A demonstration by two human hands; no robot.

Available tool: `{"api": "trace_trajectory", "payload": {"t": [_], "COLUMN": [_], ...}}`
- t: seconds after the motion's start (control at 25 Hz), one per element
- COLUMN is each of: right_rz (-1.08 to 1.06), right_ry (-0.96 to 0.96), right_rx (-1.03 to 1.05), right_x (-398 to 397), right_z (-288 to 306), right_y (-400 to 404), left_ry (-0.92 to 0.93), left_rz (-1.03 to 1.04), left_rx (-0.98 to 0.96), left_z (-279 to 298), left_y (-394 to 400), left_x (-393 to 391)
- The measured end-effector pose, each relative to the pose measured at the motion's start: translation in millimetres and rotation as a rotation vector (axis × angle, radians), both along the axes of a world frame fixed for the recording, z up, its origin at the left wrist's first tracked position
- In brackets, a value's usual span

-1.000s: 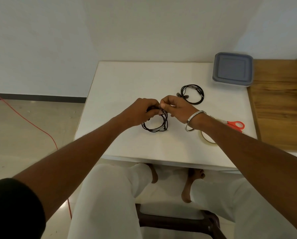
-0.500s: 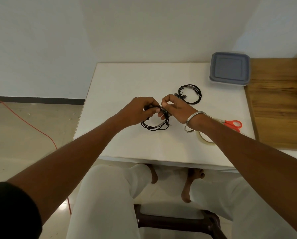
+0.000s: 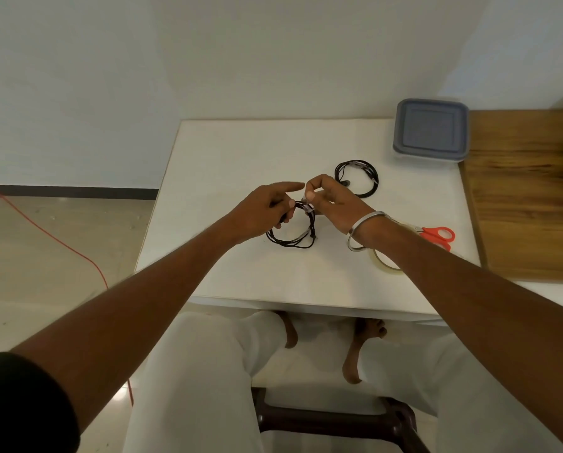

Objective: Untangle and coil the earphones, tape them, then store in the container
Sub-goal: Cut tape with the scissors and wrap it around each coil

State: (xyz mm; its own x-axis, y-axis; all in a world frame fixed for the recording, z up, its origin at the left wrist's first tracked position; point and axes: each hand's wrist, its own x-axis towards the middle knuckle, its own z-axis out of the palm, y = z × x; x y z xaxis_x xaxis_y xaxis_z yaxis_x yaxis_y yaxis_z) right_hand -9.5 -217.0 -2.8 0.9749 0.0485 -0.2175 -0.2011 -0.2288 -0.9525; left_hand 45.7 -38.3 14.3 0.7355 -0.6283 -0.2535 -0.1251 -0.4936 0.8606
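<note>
A white rectangular desk (image 3: 241, 165) stands against a plain white wall (image 3: 208, 60), a brown wooden countertop (image 3: 521, 207) to its right, over a beige tiled floor (image 3: 45, 250) with dark skirting (image 3: 77, 192).

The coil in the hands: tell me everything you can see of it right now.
The coil is thin black earphone cable wound into a rough ring of several loops. Its near side lies on the white table; its far side is lifted. The left hand grips the ring's left side, forefinger pointing out. The right hand pinches the top, where a small pale bit, seemingly tape, wraps the strands. A grey inline piece sits on the lower right. Earbuds are not discernible.
</note>
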Motion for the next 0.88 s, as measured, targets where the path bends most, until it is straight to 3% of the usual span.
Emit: {"api": "trace_trajectory", "payload": {"t": [0.24, 0.88], "right_rz": [-0.038, -0.168], "right_ry": [-0.024, -0.029], "right_rx": [0.069, -0.081], "right_x": [-4, -3], "right_z": [-6, -6], "right_y": [8, 16], "left_ry": [0.052, 0.082], "left_rz": [0.024, 0.051], "left_rx": [0.008, -0.04], "left_z": [-4, -6], "left_y": [-4, -6], "left_x": [-3, -6]}}
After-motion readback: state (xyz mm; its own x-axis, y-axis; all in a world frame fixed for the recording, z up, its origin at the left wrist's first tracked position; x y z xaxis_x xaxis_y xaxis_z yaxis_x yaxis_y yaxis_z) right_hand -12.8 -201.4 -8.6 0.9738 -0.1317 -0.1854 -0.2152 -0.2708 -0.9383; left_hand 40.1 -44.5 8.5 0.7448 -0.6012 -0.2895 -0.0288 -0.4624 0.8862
